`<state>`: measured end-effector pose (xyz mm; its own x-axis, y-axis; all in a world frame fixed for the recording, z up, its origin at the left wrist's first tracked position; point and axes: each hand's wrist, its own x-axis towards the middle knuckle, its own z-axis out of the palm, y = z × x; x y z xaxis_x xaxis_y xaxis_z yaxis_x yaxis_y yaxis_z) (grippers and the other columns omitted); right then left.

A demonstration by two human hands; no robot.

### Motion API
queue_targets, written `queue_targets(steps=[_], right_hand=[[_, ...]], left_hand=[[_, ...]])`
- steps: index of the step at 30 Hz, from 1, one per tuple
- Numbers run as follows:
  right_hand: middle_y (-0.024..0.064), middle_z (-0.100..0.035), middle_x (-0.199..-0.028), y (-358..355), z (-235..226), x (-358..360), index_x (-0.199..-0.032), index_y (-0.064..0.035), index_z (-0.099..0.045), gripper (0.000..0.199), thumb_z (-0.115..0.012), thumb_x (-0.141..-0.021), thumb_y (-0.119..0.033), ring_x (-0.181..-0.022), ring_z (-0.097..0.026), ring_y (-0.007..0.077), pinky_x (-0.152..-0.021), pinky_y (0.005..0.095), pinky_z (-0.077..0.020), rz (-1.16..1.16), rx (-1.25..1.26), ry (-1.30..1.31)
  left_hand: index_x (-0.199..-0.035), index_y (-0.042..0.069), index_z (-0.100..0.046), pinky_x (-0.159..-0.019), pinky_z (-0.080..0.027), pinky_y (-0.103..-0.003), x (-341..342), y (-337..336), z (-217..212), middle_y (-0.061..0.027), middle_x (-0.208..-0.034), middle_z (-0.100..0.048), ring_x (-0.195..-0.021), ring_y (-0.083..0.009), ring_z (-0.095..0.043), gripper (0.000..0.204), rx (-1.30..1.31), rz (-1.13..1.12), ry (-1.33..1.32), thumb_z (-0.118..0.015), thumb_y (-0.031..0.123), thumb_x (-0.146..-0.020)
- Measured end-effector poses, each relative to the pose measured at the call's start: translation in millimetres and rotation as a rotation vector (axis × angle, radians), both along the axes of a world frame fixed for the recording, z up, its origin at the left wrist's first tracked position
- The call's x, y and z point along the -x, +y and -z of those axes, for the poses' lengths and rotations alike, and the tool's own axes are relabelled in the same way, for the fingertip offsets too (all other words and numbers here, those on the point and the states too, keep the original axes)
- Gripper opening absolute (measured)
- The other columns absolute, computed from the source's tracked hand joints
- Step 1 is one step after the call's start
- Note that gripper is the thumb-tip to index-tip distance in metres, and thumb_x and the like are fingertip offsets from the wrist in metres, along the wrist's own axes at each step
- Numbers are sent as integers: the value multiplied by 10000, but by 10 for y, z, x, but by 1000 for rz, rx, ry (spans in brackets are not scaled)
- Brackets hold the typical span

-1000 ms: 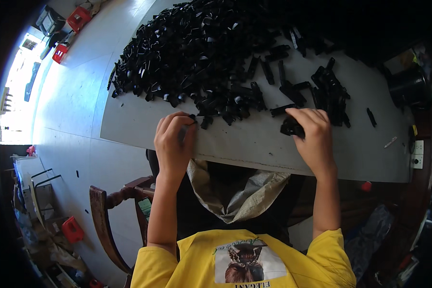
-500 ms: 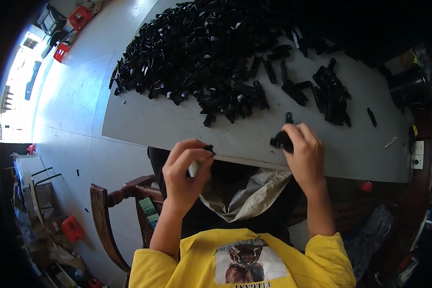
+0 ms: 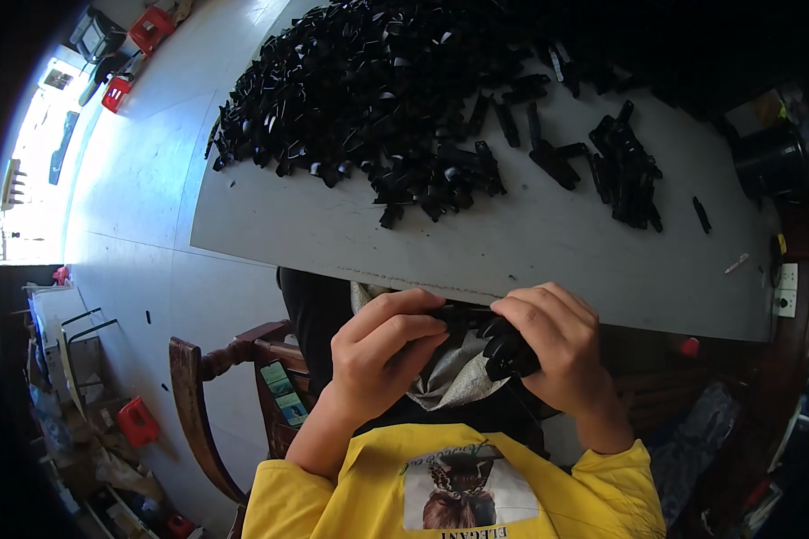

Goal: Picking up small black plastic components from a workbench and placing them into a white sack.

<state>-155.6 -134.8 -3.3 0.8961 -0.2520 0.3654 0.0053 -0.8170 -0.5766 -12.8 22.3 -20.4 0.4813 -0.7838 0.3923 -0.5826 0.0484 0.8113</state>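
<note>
The left hand (image 3: pixel 382 355) and the right hand (image 3: pixel 557 355) are close together, just below the near edge of the grey table (image 3: pixel 530 260); both hands hold one small black plastic part (image 3: pixel 499 337) between them. The left fingers are curled shut on the left end of the part; the right fingers are wrapped tight around its right end, where it looks thicker. The part sits in front of the person's chest, off the table, above a grey cloth (image 3: pixel 454 386) in the lap.

On the table, far from the hands, lies a big pile of black parts (image 3: pixel 377 81); it fills the top and left of the table. A smaller bunch of black parts (image 3: pixel 625 175) lies to the right of the pile; one single black piece (image 3: pixel 701 214) lies alone, further right. A dark round pot (image 3: pixel 768 162) stands near the right edge of the table.

The person wears a yellow shirt (image 3: pixel 377 485) with a picture on it; a brown wooden chair (image 3: pixel 234 386) is under the person. On the floor to the left sits a small red box (image 3: pixel 137 420).
</note>
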Motion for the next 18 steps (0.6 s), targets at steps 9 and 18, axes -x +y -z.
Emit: queue_targets(steps=[9,18], right_hand=[[76,-597,-871,-10,-19,9,-942,-26,-634,326,-690,-621,-34,-737,-600,241,-587,334,-481,-51,45,-10],[65,-620,-784,349,106,14,-788,-19,-680,146,-660,-647,-52,-684,-637,207,-528,296,-517,-299,7,-192]], left_hand=[[-867,-18,-649,-775,-528,-338,-42,29,15,-175,-1017,-671,-890,-277,-659,126,25,176,110,-711,69,-798],[-871,-52,-658,-937,-477,-416,210,-83,19,-201,-994,-691,-1010,-337,-650,335,267,488,752,-437,173,-986]])
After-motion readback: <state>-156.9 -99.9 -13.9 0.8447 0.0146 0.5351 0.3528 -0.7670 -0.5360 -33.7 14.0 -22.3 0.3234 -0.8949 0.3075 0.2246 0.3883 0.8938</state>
